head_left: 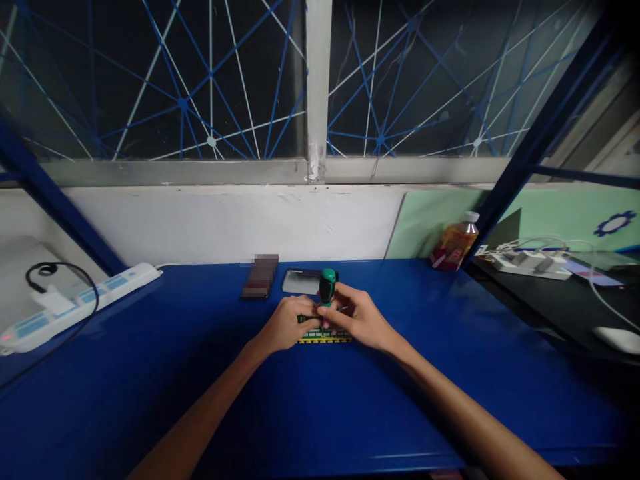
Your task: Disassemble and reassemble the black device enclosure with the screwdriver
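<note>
A screwdriver (328, 285) with a green and black handle stands nearly upright in front of me. My right hand (367, 319) is closed around its lower part, thumb and fingers meeting by the shaft. From the other side, the bent fingers of my left hand (289, 323) come together close to the shaft; whatever they pinch is hidden. Beneath both hands lies a green and yellow bit set (325, 339) with rows of small pieces, partly covered by my fingers. Just behind the hands rests a flat grey tray-like lid (300, 281) with a dark rim.
A dark phone-like slab (259, 279), partly pixelated, lies at the back of the blue table (320, 413). On the left runs a white power strip (85, 303) with a black cable. A drink bottle (455, 243) stands back right, beside a blue frame post (540, 143).
</note>
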Demonstrator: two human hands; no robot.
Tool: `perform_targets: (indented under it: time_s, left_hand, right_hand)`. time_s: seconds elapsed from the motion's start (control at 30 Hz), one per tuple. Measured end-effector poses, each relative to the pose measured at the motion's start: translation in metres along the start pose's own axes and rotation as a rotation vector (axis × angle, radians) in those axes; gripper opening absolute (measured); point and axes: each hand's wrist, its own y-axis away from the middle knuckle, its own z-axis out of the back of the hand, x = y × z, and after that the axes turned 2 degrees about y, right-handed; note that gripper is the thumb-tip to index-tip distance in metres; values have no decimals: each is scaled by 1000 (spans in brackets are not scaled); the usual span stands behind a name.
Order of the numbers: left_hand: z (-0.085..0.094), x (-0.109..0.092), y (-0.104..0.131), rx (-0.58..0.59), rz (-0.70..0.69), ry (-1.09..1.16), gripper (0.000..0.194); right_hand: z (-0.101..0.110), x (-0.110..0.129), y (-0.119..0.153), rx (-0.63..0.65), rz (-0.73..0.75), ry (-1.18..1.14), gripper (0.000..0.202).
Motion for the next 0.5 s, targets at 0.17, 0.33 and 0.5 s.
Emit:
perform_targets:
  time_s: [0.17, 0.33, 0.5]
  left_hand:
    - [-1, -3, 0, -10, -38, 11, 17]
    - [-2, -1, 0, -48, -55, -22, 12]
    - [-4, 0, 0, -69, -78, -47, 12]
  right_hand:
    - [-2, -1, 1, -24, -6, 43, 21]
    - [-1, -1, 1, -74, 8, 91, 21]
    - [-2, -2, 2, -86, 20, 103, 19]
